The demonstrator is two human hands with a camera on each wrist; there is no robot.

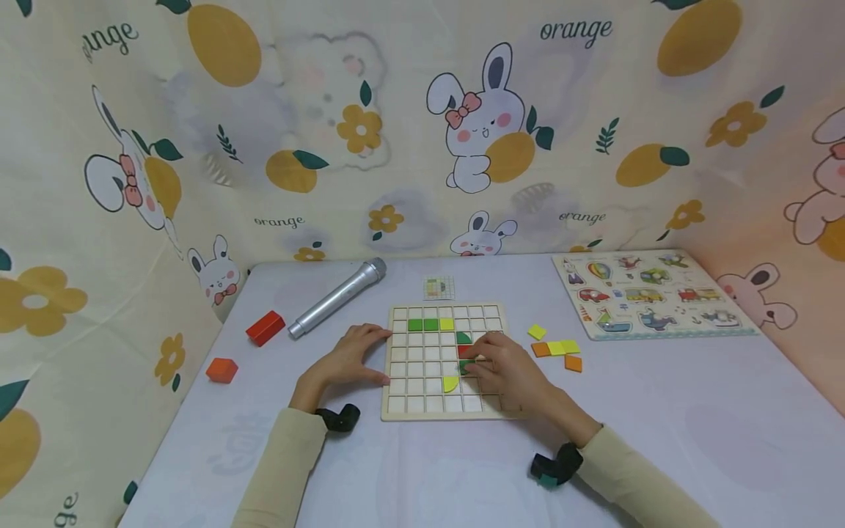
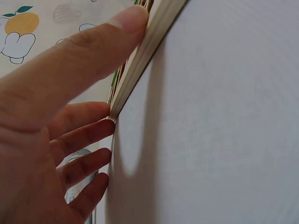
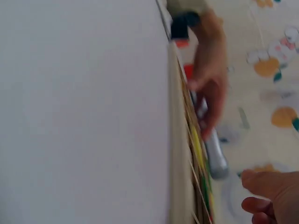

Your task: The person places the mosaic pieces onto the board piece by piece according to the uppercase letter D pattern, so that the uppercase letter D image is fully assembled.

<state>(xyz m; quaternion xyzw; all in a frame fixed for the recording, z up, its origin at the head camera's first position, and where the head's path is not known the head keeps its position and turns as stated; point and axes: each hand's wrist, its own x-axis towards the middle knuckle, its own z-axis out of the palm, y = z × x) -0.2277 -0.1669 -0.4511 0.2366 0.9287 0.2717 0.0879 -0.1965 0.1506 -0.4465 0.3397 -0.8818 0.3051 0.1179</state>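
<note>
A wooden grid board [image 1: 452, 416] lies on the white table with several coloured tiles in its cells. At its left edge rests my left hand [image 1: 350, 361], with thumb and fingers spread along the rim; the left wrist view shows the thumb [image 2: 126, 21] on the edge. Over the board's right half, my right hand [image 1: 511, 374] has its fingertips at a red tile [image 1: 463, 351] and a dark green tile [image 1: 466, 365], both partly covered. In the right wrist view nothing shows between thumb and fingers. A yellow quarter-round tile [image 1: 450, 384] lies just left of that hand.
Right of the board lie loose yellow tiles [image 1: 554, 347] and orange tiles [image 1: 573, 363]. Behind it is a small pattern card [image 1: 439, 287]. A silver microphone [image 1: 338, 298], a red block [image 1: 265, 328] and an orange block [image 1: 221, 370] stand left; a picture puzzle board [image 1: 650, 293] lies far right.
</note>
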